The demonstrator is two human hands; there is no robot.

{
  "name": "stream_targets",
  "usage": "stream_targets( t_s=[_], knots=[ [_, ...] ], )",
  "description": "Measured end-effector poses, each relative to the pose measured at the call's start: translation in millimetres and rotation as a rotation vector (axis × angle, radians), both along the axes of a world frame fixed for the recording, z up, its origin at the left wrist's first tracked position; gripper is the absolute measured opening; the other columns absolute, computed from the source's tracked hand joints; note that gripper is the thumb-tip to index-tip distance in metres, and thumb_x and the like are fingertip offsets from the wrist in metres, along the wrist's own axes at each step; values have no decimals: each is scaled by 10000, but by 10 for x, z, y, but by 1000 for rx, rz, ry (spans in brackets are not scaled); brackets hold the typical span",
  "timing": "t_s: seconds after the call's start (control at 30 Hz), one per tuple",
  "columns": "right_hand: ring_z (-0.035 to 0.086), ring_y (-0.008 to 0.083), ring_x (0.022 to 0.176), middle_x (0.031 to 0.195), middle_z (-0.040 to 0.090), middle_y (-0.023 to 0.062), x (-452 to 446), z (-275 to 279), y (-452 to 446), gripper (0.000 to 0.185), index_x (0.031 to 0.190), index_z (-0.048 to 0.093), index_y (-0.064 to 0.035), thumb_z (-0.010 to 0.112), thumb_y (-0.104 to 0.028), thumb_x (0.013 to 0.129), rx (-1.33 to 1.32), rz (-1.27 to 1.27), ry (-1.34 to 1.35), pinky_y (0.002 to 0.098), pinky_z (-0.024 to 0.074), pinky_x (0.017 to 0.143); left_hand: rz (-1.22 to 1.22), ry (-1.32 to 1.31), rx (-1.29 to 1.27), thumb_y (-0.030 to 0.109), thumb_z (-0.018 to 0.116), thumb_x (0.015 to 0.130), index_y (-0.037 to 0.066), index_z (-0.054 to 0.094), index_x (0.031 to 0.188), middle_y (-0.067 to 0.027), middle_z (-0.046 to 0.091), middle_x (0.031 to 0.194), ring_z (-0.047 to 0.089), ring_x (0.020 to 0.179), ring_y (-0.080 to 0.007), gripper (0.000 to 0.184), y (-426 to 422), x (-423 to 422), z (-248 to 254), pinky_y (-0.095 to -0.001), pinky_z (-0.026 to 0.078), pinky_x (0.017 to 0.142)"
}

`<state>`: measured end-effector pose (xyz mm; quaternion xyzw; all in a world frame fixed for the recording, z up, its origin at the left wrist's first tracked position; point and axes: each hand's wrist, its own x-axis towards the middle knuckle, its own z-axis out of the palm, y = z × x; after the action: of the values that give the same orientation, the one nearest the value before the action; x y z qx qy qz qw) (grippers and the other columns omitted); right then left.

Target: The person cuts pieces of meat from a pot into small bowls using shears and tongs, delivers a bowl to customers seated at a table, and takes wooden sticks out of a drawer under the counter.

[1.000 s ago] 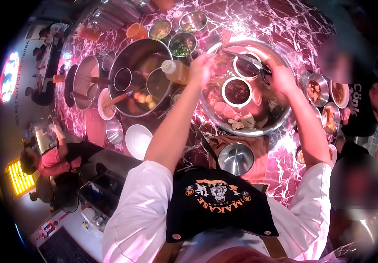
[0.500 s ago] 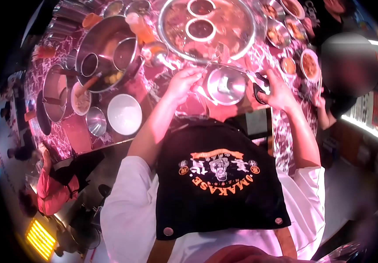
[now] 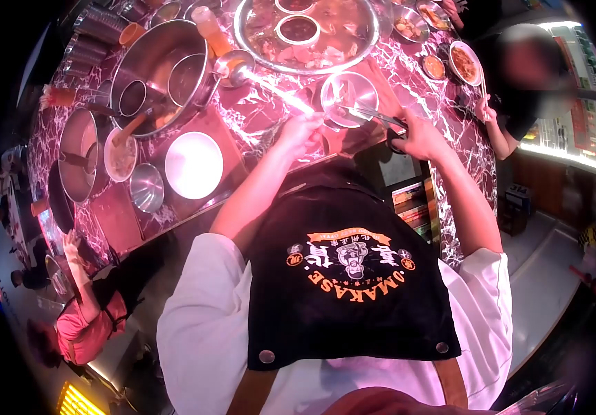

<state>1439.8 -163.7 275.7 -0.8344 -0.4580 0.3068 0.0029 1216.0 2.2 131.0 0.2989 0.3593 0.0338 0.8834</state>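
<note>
My right hand [image 3: 419,138] is closed round the black handles of a pair of scissors [image 3: 396,131]. The blades point left, over the near rim of a small metal bowl [image 3: 374,90] with pale pieces of food inside. Just left of that bowl, my left hand [image 3: 303,131] has its fingers pinched together; glare hides what they hold. The long handle of a ladle [image 3: 234,68] runs up to these fingers, and I cannot tell whether they grip it. Beyond the small bowl stands a large round pan [image 3: 375,41] of broth and food pieces, with dark sauce cups [image 3: 298,30] in it.
A deep steel pot [image 3: 197,41], a white bowl [image 3: 194,166], a smaller metal bowl [image 3: 147,188] and a pan [image 3: 78,155] stand to the left. Food dishes [image 3: 465,62] sit at the right, where another person's hand [image 3: 483,108] holds chopsticks. A person in red [image 3: 90,332] is at lower left.
The scissors and my left hand have come down from above the small bowl. The food piece held up by the blades is no longer there. The view has shifted slightly.
</note>
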Motion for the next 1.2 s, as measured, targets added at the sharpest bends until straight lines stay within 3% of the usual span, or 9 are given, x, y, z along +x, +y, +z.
stream_targets(
  t_s=[0.07,0.17,0.37,0.53,0.63,0.67,0.8,1.03,1.2],
  knots=[
    [619,385,938,972,651,215,127,-243,-60,555,1146,506,-45,709,-294,693,50,15,24,429,485,825,6,6,18,82,488,940,48,575,1143,-2,515,709,412,514,-68,224,-31,5,-22,-176,267,403],
    [631,360,927,960,663,189,88,-31,-101,479,1091,560,-61,721,-268,690,55,23,41,415,494,806,33,32,37,73,481,936,38,566,1134,-3,516,715,426,537,-73,218,-36,-18,-27,-171,273,413],
    [621,376,959,1000,646,222,-21,-10,35,618,1215,464,-80,701,-311,694,43,53,-114,428,487,831,13,40,49,75,464,944,39,567,1106,-6,516,715,429,535,-74,195,-56,-30,-36,-175,279,415],
    [628,379,891,917,653,214,82,91,47,342,1048,576,-55,634,-97,714,47,76,-73,439,493,797,15,69,59,69,471,943,37,556,1143,-9,521,699,433,524,-77,220,-74,-16,-130,-183,290,415],
    [628,376,893,918,655,210,79,337,54,373,1056,564,-57,650,-131,701,-48,55,-115,438,493,796,58,89,64,67,479,939,34,559,1147,-10,526,690,440,517,-79,225,-102,-12,-80,-186,291,411],
    [627,376,912,960,650,220,58,416,86,453,1098,539,-54,669,-211,694,-72,53,-128,436,492,807,47,91,93,67,483,938,32,562,1145,-10,528,689,444,515,-80,225,-98,-16,-58,-187,291,409],
    [616,390,968,1010,636,250,68,300,184,578,1159,481,-30,673,-322,699,-36,13,-86,435,481,848,10,99,177,66,491,935,23,564,1163,-15,534,686,454,512,-83,243,-95,-2,-64,-194,297,406],
    [619,370,974,994,638,242,64,0,90,580,1167,499,-27,692,-298,693,49,-65,83,412,482,845,17,88,217,53,490,929,7,567,1167,-11,534,672,454,497,-78,255,-133,-45,-64,-192,320,419],
    [626,374,938,969,646,227,15,129,7,543,1149,517,-34,685,-278,694,24,-103,13,418,485,830,-17,123,310,47,487,926,0,579,1153,-9,539,670,451,485,-74,249,-87,-125,-18,-200,342,430]
  ],
)
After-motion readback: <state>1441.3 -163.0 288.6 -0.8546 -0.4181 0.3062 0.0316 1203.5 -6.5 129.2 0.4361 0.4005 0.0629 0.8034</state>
